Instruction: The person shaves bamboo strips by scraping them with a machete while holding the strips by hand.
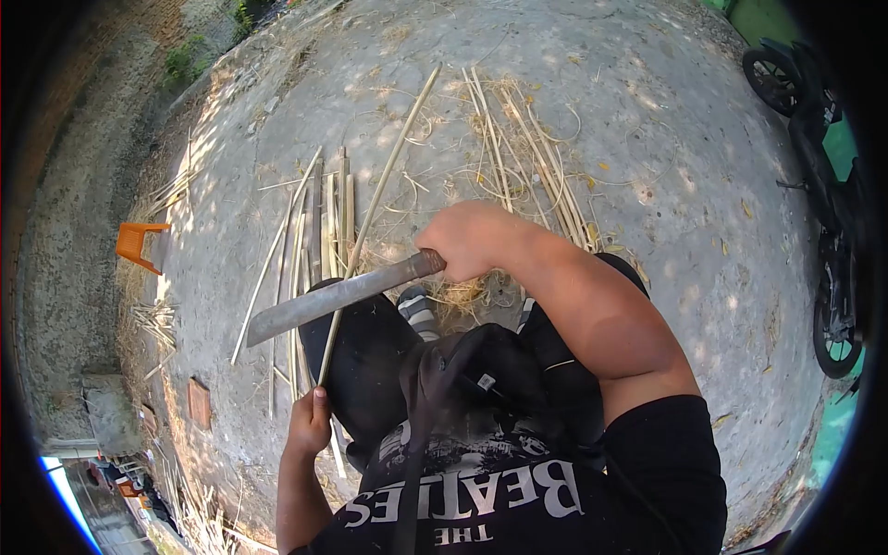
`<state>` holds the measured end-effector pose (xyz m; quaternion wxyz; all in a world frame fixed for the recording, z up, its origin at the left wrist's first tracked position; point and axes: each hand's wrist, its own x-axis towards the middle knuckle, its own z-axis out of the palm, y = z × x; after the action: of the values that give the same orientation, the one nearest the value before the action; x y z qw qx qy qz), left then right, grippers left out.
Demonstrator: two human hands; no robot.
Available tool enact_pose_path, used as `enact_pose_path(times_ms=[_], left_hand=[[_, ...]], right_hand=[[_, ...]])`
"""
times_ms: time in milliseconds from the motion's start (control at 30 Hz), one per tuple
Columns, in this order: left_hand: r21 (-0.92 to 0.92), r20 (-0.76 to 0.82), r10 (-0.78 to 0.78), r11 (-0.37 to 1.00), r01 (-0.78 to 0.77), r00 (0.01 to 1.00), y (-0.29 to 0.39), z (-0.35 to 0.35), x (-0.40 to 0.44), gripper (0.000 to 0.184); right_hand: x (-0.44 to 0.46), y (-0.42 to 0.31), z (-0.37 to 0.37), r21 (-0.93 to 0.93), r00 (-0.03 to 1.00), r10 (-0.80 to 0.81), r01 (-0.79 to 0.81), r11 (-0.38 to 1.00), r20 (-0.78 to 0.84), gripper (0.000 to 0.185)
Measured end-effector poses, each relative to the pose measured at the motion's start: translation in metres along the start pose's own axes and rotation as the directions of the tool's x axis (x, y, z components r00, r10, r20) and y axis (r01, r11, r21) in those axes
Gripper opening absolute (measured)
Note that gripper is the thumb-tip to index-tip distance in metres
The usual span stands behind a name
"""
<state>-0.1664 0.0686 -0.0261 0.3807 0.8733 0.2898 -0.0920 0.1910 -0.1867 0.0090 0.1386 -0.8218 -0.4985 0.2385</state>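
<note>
My right hand [470, 239] is closed around the handle of a machete [338, 295]. Its broad, worn blade points left and slightly down, lying across a long bamboo strip [396, 153]; whether blade and strip touch, I cannot tell. The lower end of that strip is in my left hand [310, 424], the thumb laid along it, beside my left thigh. From there the strip slants up past my knee to the far ground. More bamboo strips [346, 205] lie in a bundle on the left, partly hidden by the blade and my leg.
Another group of thin bamboo strips [546, 157] lies ahead on the right, among curled shavings [462, 294]. An orange stool [141, 244] and a brick [199, 403] are on the left of the concrete ground [703, 277]. A motorcycle [823, 185] stands at the right edge.
</note>
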Motion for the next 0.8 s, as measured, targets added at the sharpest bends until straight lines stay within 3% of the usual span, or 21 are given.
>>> enact_pose_path(times_ms=[67, 167, 267, 567, 667, 800], left_hand=[[-0.022, 0.004, -0.01, 1.0, 0.01, 1.0, -0.002, -0.001, -0.004, 0.063], [-0.007, -0.017, 0.019, 1.0, -0.019, 1.0, 0.003, -0.003, -0.003, 0.063], [0.047, -0.036, 0.052, 0.998, -0.051, 0.998, 0.002, -0.002, 0.0, 0.064], [0.081, -0.026, 0.05, 0.996, -0.047, 0.998, 0.009, 0.002, -0.001, 0.065], [0.086, -0.047, 0.039, 0.996, -0.035, 0.998, 0.009, 0.003, -0.002, 0.066], [0.008, -0.026, 0.004, 1.0, -0.004, 1.0, 0.006, -0.002, 0.005, 0.067]], right_hand=[[0.005, 0.027, -0.004, 0.058, 0.999, 0.038, -0.038, 0.998, 0.009, 0.019], [0.009, 0.059, -0.018, 0.222, 0.968, 0.251, -0.24, 0.945, -0.025, 0.018], [0.007, 0.057, -0.008, 0.214, 0.949, 0.301, -0.277, 0.937, -0.089, 0.019], [0.004, -0.005, 0.004, -0.1, 0.999, -0.005, 0.01, 0.995, 0.049, 0.023], [0.016, 0.031, -0.005, 0.068, 0.994, 0.059, -0.065, 0.996, 0.088, 0.025], [0.026, 0.027, 0.005, 0.002, 0.989, 0.112, -0.113, 0.994, 0.093, 0.026]])
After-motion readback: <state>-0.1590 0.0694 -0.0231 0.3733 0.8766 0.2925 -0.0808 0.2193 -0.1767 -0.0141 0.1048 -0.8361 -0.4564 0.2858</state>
